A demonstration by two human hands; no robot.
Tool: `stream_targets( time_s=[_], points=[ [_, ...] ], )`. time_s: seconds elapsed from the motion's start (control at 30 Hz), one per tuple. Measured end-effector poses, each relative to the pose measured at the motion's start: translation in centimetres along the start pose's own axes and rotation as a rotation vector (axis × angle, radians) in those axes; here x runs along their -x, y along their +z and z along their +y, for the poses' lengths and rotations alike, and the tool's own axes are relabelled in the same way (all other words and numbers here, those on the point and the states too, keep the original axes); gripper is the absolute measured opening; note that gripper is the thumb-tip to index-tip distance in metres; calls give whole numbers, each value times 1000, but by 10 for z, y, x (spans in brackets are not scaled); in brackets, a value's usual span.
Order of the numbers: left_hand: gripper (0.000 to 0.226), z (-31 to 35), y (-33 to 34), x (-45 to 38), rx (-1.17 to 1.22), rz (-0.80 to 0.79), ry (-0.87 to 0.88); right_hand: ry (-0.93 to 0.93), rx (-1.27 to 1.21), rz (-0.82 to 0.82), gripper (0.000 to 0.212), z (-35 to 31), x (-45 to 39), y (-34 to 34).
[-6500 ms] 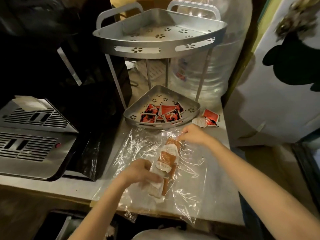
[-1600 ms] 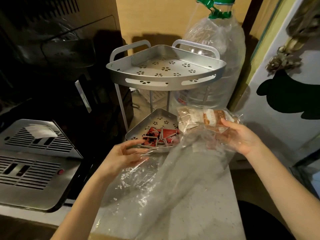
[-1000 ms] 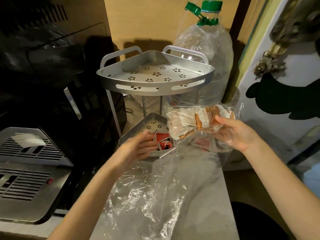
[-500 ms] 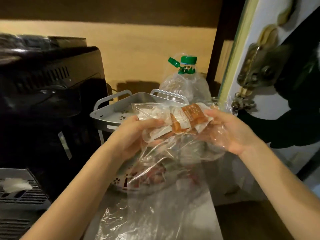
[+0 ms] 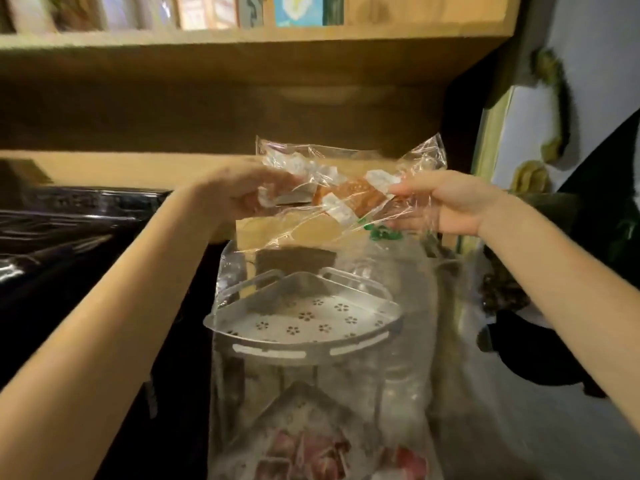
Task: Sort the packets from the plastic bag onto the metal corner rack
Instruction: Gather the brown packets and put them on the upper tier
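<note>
I hold the clear plastic bag (image 5: pixel 311 375) up high in both hands, above the metal corner rack (image 5: pixel 304 337). My left hand (image 5: pixel 239 199) grips the bag's upper left end and my right hand (image 5: pixel 446 202) grips its upper right end. Orange-and-white packets (image 5: pixel 349 199) bunch inside the bag between my hands. The rest of the bag hangs down in front of the rack. The rack's top shelf holds nothing. Red packets (image 5: pixel 311 452) lie in the lower shelf, blurred through the plastic.
A large clear water bottle with a green cap (image 5: pixel 384 233) stands behind the rack. A black appliance (image 5: pixel 69 230) is at the left. A wooden shelf (image 5: pixel 242 64) runs overhead. A white door with a handle (image 5: pixel 554 98) is at the right.
Both hands have lifted the bag higher, well above the rack's top shelf. The view has tilted up, so the overhead wooden shelf shows and the counter has dropped out of sight.
</note>
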State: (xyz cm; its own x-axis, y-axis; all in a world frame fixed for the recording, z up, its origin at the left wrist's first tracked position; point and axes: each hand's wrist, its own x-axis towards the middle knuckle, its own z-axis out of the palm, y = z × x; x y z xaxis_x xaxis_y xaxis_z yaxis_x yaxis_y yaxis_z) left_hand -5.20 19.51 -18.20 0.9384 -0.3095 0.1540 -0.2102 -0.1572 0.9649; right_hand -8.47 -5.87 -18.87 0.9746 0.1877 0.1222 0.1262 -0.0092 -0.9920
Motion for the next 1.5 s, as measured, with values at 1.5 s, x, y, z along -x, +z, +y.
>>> stream_targets(
  time_s=[1.5],
  points=[
    [18,-101,-29,-36,-68,212,255,-78,67,9,59,106,-101,15]
  ],
)
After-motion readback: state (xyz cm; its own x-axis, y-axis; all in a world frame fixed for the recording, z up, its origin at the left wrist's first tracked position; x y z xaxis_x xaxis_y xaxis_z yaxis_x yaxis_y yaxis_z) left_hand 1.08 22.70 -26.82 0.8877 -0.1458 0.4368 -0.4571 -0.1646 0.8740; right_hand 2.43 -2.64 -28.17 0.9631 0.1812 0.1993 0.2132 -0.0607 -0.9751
